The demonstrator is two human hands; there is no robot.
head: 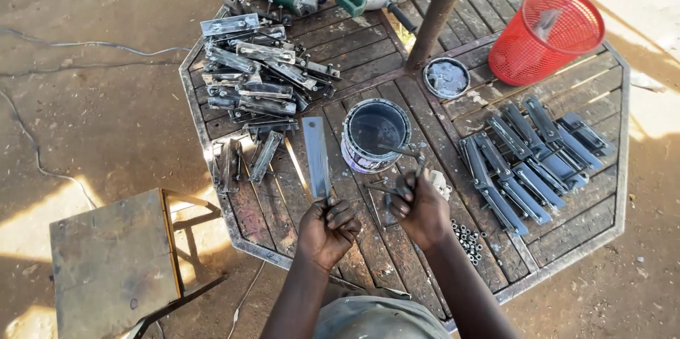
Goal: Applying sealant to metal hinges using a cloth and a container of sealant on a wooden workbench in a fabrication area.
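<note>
The left hand [328, 226] is closed around the bottom end of a flat metal strip [316, 156]. The strip is long and thin, and it sticks straight up and away from the fingers, pointing toward the far side of the wooden table [567, 240]. Its far end stops just beside the paint can [375, 135], on the can's left. The right hand [419, 206] is pinched shut on a thin paintbrush [409, 158]. The brush leans up and to the left from the fingers, and its tip reaches over the rim of the can, which sits right in front of that hand. So the can is nearer to the right hand, and the strip lies just to the left of the brush, close by, with its long side running next to the can. On the left of the table is a messy pile of bare metal brackets [258, 80]. On the right is a neat row of dark painted brackets [528, 162]. A red mesh basket [545, 34] and the can's lid [446, 77] sit farther back, by a pole.
</note>
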